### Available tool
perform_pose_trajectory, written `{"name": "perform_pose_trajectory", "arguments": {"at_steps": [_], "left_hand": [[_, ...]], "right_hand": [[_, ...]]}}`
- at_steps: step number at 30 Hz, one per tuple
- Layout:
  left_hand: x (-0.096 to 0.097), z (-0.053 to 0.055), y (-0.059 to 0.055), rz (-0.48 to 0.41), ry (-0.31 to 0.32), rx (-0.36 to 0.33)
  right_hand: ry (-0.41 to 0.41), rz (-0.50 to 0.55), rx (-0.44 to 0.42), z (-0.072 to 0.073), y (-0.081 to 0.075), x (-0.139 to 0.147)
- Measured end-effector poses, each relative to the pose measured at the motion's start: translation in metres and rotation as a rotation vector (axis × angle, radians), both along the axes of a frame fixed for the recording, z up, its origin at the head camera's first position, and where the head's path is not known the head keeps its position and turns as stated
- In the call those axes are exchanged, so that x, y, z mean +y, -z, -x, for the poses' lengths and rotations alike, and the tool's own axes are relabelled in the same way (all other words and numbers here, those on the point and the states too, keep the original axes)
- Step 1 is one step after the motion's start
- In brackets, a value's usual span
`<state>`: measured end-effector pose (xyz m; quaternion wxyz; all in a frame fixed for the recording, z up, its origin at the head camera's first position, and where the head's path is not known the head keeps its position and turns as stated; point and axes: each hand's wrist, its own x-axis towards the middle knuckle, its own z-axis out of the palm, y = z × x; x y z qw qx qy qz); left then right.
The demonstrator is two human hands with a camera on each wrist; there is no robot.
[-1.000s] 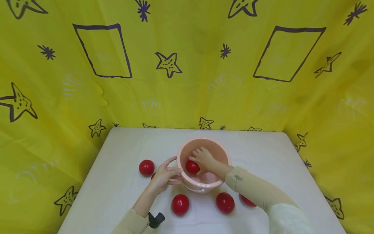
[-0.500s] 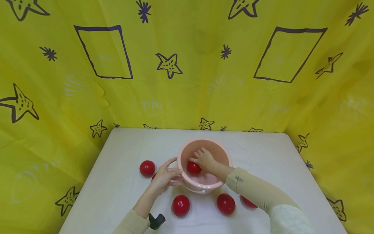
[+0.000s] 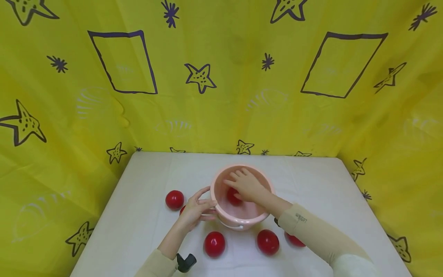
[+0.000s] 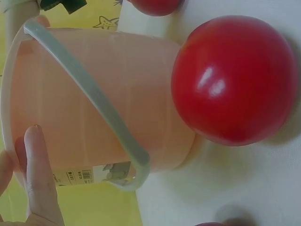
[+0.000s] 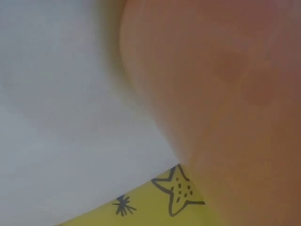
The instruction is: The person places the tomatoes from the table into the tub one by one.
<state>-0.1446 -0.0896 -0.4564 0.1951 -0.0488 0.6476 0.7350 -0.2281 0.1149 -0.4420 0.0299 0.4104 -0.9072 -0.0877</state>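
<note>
A pink bucket stands upright on the table, with a grey handle hanging down its side in the left wrist view. My left hand grips its left rim, thumb on the edge and fingers along the outside. Inside the bucket is a glossy red tomato-like fruit, partly covered by my right hand. That hand's fingers are spread above the fruit; contact is hard to make out. The right wrist view shows mostly the bucket's blurred wall.
Several more red fruits lie around the bucket: one at left, one partly behind the left hand, others in front and at right. The white table ends at a yellow patterned curtain.
My right hand has risen off its earlier hold on the fruit, with fingers more spread. The fruit sits slightly further right in the bucket. My left hand stays on the rim.
</note>
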Motion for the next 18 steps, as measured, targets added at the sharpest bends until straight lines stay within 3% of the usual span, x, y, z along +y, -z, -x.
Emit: {"name": "perform_pose_trajectory", "arguments": {"at_steps": [3,8,13,18], "left_hand": [[0.000,0.001,0.001,0.001,0.001,0.005],[0.002,0.001,0.000,-0.010,0.012,0.010],[0.001,0.000,-0.001,-0.024,0.007,0.003],[0.000,0.000,0.000,-0.031,0.002,0.001]], "right_hand": [[0.005,0.143,0.018,-0.004,-0.009,0.010],[0.041,0.308,0.166,-0.015,-0.019,0.037],[0.234,0.413,0.189,-0.034,-0.023,0.067],[0.427,0.516,0.146,-0.059,-0.007,0.096]]}}
